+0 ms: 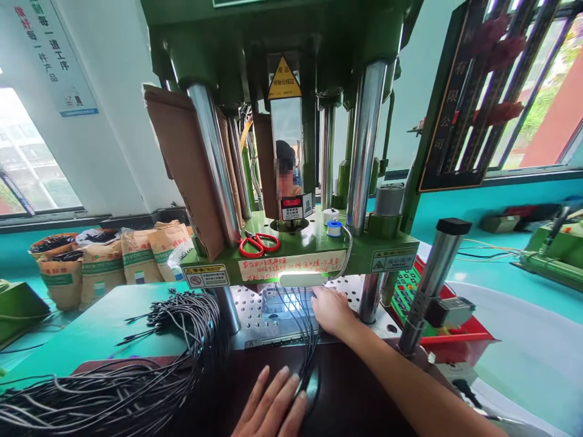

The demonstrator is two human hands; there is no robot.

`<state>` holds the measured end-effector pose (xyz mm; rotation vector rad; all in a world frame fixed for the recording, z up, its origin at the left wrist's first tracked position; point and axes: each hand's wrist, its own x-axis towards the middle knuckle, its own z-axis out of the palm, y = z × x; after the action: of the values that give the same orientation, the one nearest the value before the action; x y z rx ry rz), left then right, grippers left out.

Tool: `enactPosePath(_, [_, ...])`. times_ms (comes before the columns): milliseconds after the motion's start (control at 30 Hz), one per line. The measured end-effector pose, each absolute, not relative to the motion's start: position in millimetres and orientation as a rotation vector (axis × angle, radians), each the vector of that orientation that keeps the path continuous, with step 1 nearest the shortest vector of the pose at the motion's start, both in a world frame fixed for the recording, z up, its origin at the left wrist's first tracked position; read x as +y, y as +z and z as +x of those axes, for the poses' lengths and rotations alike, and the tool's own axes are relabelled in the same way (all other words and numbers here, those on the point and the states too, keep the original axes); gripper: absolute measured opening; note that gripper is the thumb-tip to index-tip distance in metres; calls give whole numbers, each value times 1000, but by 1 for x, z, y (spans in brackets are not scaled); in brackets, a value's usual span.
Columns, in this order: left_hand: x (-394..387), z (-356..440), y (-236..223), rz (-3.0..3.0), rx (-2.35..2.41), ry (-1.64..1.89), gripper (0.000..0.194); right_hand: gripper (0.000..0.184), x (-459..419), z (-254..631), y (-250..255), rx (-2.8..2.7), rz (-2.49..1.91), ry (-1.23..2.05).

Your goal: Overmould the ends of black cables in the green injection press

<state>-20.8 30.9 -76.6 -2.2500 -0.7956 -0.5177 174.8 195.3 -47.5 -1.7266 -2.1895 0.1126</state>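
Note:
My left hand [273, 403] lies at the bottom middle, fingers stretched out and slightly apart. Its fingertips are next to or lightly touching a few black cables [310, 346] that run over the dark table edge. My right hand [334, 311] reaches under the green press [355, 258], beside the upper ends of those cables and the right side of a metal mould [276, 305]. The fingers of that hand are mostly hidden, so any grip cannot be made out. The mould rests on a perforated metal plate [248, 297] beneath a lit lamp [303, 279].
A large bundle of black cables [195, 321] spreads over the left. Red-handled scissors [259, 244] and a blue-and-white spool [334, 229] sit on the press ledge. Steel columns [368, 139] flank the work space. A red tray [460, 340] stands right; paper sacks [136, 255] stand behind left.

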Motion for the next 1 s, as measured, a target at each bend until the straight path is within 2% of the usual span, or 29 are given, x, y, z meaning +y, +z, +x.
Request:
enactPosePath(233, [52, -24, -75, -2455, -1013, -436, 65, 34, 204, 182, -45, -2283, -1718, 148])
enactPosePath(433, [78, -18, -57, -2454, -1376, -520, 52, 34, 208, 181, -48, -2265, -1723, 142])
enactPosePath(567, [130, -10, -28, -2516, -1641, -270, 52, 32, 203, 175, -41, -2198, -1729, 72])
enactPosePath(667, [160, -6, -19, -2548, -1661, -166, 55, 34, 190, 162, -35, -2197, -1648, 8])
enactPosePath(800, [175, -8, -21, -2534, -1680, -125, 51, 26, 176, 138, -36, -2283, -1483, -29])
enactPosePath(1000, [180, -24, -18, -2565, -1657, -100, 52, 26, 181, 110, -39, -2269, -1530, -102])
